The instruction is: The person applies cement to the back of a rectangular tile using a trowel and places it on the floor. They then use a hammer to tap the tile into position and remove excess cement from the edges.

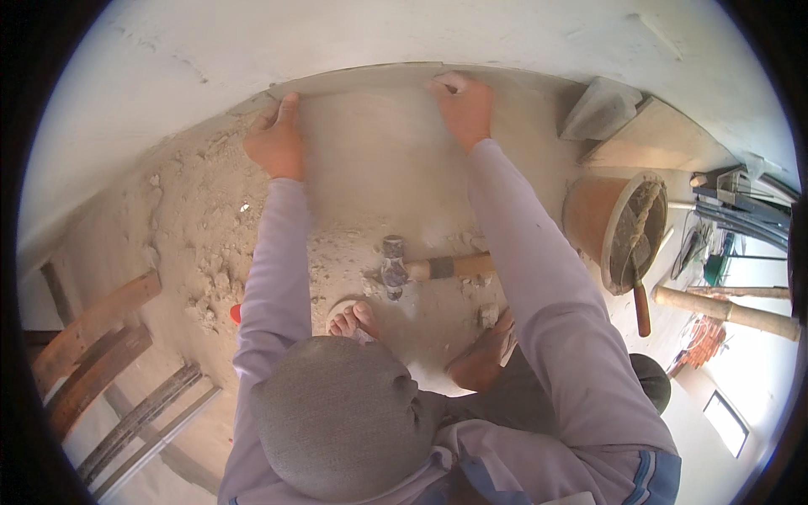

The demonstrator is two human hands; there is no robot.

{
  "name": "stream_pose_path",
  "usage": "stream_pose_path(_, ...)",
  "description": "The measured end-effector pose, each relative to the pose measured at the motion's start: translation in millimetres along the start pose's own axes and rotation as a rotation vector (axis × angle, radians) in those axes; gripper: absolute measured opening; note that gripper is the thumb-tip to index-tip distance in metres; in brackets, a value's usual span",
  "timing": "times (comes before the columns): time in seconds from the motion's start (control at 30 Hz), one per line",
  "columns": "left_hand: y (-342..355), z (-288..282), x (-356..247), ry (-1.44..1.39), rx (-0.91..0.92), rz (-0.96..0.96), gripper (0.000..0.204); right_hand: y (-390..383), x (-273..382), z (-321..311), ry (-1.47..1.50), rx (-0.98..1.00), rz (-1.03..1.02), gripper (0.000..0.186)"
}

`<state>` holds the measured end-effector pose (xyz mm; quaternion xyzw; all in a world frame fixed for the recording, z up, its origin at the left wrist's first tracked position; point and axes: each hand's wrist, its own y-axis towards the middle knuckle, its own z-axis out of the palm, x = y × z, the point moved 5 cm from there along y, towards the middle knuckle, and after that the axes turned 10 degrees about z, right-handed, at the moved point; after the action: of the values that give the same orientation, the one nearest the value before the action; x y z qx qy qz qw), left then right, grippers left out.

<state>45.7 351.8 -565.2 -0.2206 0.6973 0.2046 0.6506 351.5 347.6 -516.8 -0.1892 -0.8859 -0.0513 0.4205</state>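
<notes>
A long, flat grey strip (362, 81), like a skirting tile, lies against the foot of the white wall. My left hand (276, 141) grips its left end, with the thumb pointing up at its edge and the fingers curled. At its right end my right hand (465, 108) is closed, thumb and forefinger pinched at the strip's edge. The fingers partly hide both ends. On the dusty floor between my forearms rests a hammer (394, 268) with a wooden handle, its end covered by my right sleeve.
To the right stands an orange bucket (589, 215) with grey mortar and a wooden-handled trowel (642, 310). Behind it, tile pieces (665, 139) lean on the wall. Rubble (215, 273) covers the left floor, near wooden boards (97, 328). A bamboo pole (724, 311) lies far right.
</notes>
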Motion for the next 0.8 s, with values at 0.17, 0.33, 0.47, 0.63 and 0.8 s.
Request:
stream_pose_path(0.17,2,2,3,-0.018,0.047,0.001,0.039,-1,-1,1,-0.108,-0.021,0.012,0.012)
stream_pose_path(0.33,1,0,2,0.035,0.059,0.041,0.039,-5,-1,0,-0.072,-0.024,0.032,0.014)
stream_pose_path(0.47,1,2,1,0.116,0.083,0.036,0.040,0,-8,-1,-0.080,-0.058,-0.038,0.016)
stream_pose_path(0.63,13,-5,9,0.092,0.118,0.111,0.041,-2,-5,6,-0.067,-0.018,0.018,0.019)
stream_pose_path(0.8,7,1,-4,0.087,0.163,0.100,0.041,-4,-1,-3,-0.016,0.023,0.096,0.023)
